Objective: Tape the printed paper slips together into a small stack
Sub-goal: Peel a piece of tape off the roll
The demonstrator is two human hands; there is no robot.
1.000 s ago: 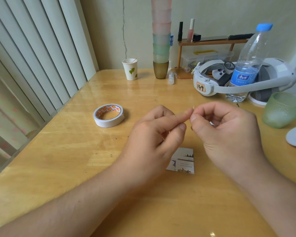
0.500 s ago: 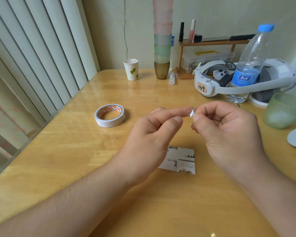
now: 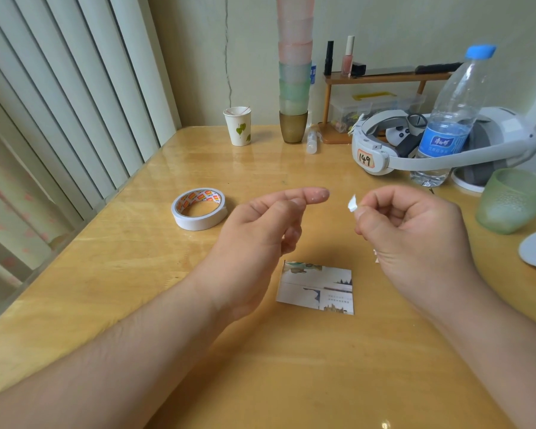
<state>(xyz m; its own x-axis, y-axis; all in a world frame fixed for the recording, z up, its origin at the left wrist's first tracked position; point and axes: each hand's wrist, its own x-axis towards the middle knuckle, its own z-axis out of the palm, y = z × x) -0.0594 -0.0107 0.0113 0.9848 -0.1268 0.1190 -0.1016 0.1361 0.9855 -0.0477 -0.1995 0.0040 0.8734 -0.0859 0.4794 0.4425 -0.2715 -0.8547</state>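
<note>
The printed paper slips [image 3: 316, 287] lie flat on the wooden worktop [image 3: 106, 289], nearest the viewer, between the two forearms; their print is too small to read. Above them the left hand [image 3: 260, 230] holds nothing, forefinger straight. The right hand [image 3: 415, 230] has its grip pinched on a small white scrap [image 3: 352, 203]. Left of the hands lies a tape roll [image 3: 199, 209] with orange lettering, unreadable. Farther back, a headset [image 3: 384, 150] bears a tag reading "149", beside a blue-labelled water bottle [image 3: 446, 125].

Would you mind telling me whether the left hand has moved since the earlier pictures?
Yes: the left hand has drawn left, away from the right hand, toward the tape roll.
</note>
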